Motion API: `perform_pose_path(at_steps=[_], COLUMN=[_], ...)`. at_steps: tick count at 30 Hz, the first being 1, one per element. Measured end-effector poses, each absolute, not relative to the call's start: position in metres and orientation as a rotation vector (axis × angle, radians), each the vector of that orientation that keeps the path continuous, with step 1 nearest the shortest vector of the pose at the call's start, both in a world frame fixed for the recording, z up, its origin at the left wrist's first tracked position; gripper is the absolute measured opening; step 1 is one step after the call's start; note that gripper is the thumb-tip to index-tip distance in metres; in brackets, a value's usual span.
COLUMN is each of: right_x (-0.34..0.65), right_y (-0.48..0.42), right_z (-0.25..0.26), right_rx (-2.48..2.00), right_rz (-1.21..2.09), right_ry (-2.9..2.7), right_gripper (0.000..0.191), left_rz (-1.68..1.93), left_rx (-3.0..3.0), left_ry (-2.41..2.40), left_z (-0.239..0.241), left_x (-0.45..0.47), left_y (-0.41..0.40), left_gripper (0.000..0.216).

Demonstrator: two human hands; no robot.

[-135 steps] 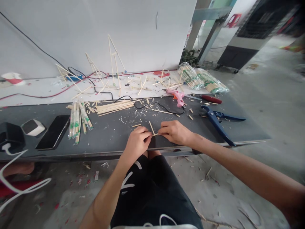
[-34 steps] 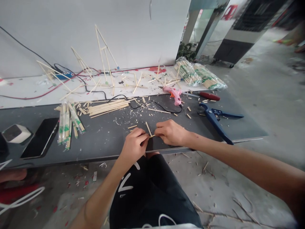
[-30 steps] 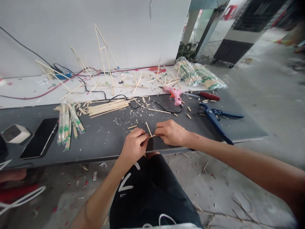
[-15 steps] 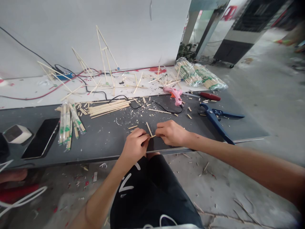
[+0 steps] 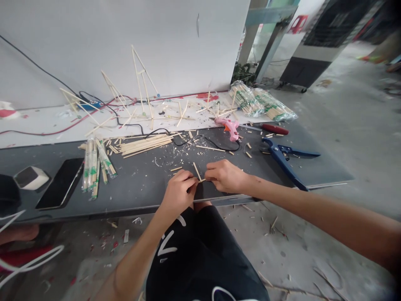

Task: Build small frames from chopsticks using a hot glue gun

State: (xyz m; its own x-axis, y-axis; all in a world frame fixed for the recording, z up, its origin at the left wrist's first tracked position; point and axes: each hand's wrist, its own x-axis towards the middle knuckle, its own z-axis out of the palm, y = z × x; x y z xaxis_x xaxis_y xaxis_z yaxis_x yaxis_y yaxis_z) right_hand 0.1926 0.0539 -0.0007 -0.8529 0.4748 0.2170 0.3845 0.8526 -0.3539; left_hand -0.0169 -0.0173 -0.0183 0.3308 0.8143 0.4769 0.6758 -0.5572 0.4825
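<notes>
Near the front edge of the dark board, my left hand and my right hand are closed at opposite ends of a short wooden stick. A second stick meets it near the middle and points away from me, forming a T shape. The fingertips hide both ends of the short stick. Just beyond my left hand lies a loose cut stick. Farther off, a pink glue gun rests on the board, and blue-handled cutters lie beyond my right hand.
A pile of wooden sticks, wrapped chopsticks and a phone lie to the left. Stick frames lean by the wall. Bagged chopsticks and a red-handled tool are at the right. A black cord crosses the board.
The camera view has shifted slightly, so the background appears a little lower and, on the left, farther right. Both hands keep the same grip on the short stick.
</notes>
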Motion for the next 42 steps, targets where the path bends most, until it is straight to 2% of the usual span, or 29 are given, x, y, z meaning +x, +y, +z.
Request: perform_pose_path(at_steps=[33, 42], right_x=[0.1933, 0.1996], right_y=[0.0501, 0.0483], right_z=[0.0013, -0.0004], right_rx=[-0.683, -0.685], right_rz=[0.444, 0.471], right_ry=[-2.691, -2.627], right_gripper=[0.020, 0.024], left_rz=[1.005, 1.109], left_rx=[2.411, 2.350], left_ry=[1.380, 1.403], left_z=[-0.0191, -0.0195], left_x=[-0.0170, -0.0181], left_y=[-0.0176, -0.0230], left_gripper=[0.023, 0.018])
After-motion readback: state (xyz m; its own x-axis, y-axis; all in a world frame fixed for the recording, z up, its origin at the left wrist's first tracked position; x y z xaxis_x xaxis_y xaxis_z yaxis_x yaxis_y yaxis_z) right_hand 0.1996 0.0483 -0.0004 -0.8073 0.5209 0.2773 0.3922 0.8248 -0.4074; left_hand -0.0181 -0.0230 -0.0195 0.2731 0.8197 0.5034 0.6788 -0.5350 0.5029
